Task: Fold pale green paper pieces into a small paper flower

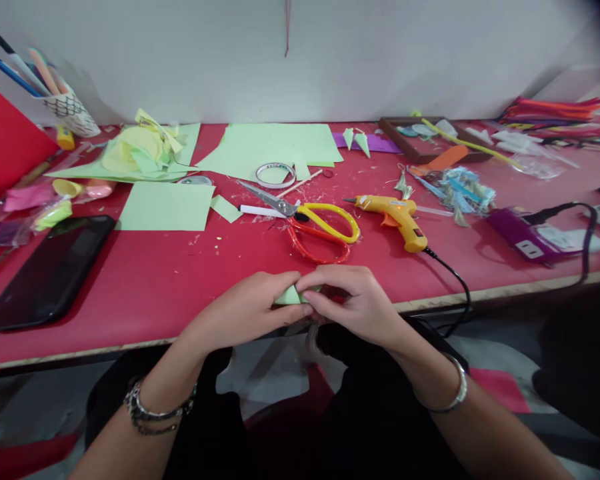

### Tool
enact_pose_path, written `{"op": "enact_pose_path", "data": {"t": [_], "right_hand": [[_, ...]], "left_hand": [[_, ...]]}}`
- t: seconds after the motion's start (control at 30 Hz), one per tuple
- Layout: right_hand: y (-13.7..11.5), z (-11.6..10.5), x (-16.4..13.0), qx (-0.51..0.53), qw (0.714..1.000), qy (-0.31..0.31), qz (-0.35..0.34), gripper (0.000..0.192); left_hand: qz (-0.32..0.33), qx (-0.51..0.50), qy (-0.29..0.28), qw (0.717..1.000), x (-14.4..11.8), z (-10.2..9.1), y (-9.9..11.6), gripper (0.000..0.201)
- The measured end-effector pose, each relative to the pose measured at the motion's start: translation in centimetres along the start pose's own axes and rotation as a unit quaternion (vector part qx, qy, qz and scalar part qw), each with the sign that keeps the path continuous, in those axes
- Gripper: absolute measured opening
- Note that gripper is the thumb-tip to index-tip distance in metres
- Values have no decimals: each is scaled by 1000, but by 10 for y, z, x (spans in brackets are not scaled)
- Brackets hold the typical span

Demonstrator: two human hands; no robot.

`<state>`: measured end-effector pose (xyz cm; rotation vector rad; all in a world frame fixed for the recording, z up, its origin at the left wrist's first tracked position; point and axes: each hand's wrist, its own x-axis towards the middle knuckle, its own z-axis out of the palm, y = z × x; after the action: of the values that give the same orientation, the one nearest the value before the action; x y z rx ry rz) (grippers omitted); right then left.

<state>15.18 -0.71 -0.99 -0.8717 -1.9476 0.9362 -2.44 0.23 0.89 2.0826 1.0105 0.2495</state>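
Near the table's front edge, my left hand point(260, 303) and my right hand point(350, 297) meet around a small piece of light green paper point(289, 296). The paper looks folded or rolled; fingers hide much of it. My left thumb and fingers pinch its left part, my right ones its right part. Just beyond my hands lie scissors point(325, 230) with one yellow and one red handle, blades pointing away to the left. A white pen point(261, 211) lies by the blades. To the right rests a yellow glue gun point(395, 213). Two small green paper cones point(363, 143) lie at the back.
Green sheets point(165, 207) and a roll of tape point(275, 175) lie beyond the scissors. A black phone point(50, 270) is at left, a pen cup point(73, 110) behind it. On the right are a brown tray point(410, 150), blue tassels point(465, 190) and a purple power strip point(530, 237) with a cable.
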Motion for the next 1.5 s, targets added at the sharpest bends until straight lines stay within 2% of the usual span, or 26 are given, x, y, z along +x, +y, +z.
{"op": "enact_pose_path", "data": {"t": [0.27,0.37,0.5,0.63,0.87,1.07,1.23,1.5], "right_hand": [[2,2,-1,14,999,24,-26,10],[2,1,-1,32,999,8,-32,15],[3,-1,-3,113,993,-12,-2,23],[4,0,-3,181,983,-10,21,18],[3,3,-2,143,989,-2,27,11],[2,7,-1,113,992,39,26,8],[0,8,-1,148,987,64,27,8],[-4,7,-1,172,981,60,62,9]], "left_hand": [[7,71,25,997,2,4,-1,25],[10,117,37,992,2,5,-1,27],[16,139,31,990,1,4,0,33],[29,146,32,988,0,4,1,32],[54,162,48,984,1,8,-4,31],[72,160,44,983,5,10,-10,36],[88,157,50,982,7,11,-8,37],[81,157,52,983,6,10,-7,39]]}}
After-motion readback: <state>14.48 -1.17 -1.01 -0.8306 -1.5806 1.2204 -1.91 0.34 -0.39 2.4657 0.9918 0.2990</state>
